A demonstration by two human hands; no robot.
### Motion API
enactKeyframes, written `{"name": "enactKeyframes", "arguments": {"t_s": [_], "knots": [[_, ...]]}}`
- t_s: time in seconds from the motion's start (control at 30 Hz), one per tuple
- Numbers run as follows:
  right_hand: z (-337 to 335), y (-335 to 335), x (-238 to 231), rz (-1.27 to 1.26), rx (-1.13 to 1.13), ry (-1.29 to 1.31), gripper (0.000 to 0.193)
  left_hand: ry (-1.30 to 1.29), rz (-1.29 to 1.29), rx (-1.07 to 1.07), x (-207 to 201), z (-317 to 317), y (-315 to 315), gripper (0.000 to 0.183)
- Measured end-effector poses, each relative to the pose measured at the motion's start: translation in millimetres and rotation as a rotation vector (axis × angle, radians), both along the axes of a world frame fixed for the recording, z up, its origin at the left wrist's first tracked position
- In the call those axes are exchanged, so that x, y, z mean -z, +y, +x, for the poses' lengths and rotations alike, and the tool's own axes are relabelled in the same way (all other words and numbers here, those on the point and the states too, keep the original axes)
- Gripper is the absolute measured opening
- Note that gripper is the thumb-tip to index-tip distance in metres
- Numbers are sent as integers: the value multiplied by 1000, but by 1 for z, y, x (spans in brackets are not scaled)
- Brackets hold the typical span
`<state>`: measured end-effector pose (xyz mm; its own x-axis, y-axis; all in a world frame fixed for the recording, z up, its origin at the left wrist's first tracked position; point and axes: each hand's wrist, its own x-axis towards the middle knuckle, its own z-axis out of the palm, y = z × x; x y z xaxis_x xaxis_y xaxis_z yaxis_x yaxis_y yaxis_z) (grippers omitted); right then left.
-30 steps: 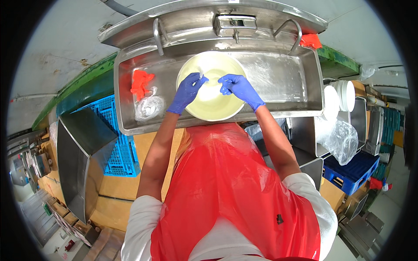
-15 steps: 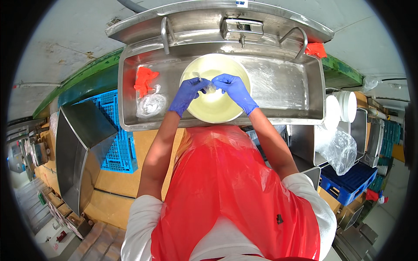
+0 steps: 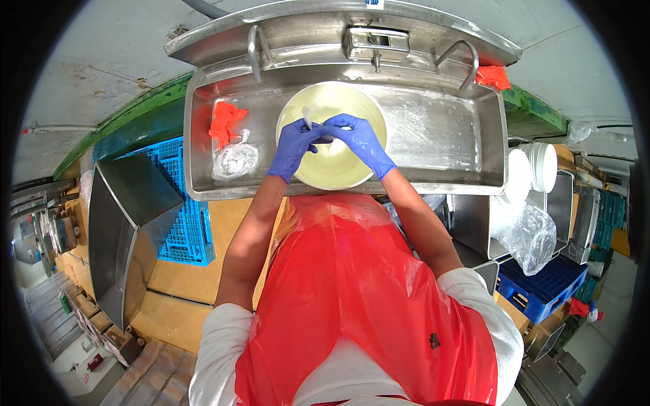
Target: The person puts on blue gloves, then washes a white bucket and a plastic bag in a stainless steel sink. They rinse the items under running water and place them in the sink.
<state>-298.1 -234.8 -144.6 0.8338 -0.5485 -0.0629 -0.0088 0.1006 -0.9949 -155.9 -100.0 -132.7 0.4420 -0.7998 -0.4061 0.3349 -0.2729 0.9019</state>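
Observation:
Both my hands wear blue gloves and meet over a round pale-yellow tub (image 3: 342,177) standing in the metal sink. My left hand (image 3: 291,147) has its fingers closed on a small piece of clear plastic (image 3: 307,116), which pokes up above the fingertips. From the other side, my right hand (image 3: 361,141) reaches in with its fingertips pinched at the same plastic, touching the left fingers. Much of the plastic is hidden by the gloves. Pale contents or a pale bottom show inside the tub; I cannot tell which.
In the sink (image 3: 433,135), an orange-red crumpled glove or cloth (image 3: 227,122) and a clear plastic bag (image 3: 235,161) lie at left. Two curved spouts (image 3: 255,51) rise along the back. White buckets (image 3: 542,166) and a blue crate (image 3: 542,287) stand right; a metal bin (image 3: 128,237) stands left.
My right hand has moved left, its fingers now overlapping the left hand's fingertips. The plastic sits more hidden between the gloves. The tub appears shifted slightly left.

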Motion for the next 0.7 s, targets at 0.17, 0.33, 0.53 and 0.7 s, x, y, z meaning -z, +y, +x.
{"name": "enactKeyframes", "arguments": {"t_s": [0.17, 0.33, 0.53, 0.7], "knots": [[-1, -1, 1, -376, 45, 108, 20, 434, -68, -101, 18, -1, 0, 19], [1, -9, 3, -290, -63, 109, 21, -69, 15, 1, -5, -2, 13, 21], [10, -15, 30, -108, -22, 166, 11, -628, -86, 61, 21, 1, 2, 20], [7, -16, 44, -82, -94, 164, 17, -352, -121, -184, 8, -7, 9, 14]]}}
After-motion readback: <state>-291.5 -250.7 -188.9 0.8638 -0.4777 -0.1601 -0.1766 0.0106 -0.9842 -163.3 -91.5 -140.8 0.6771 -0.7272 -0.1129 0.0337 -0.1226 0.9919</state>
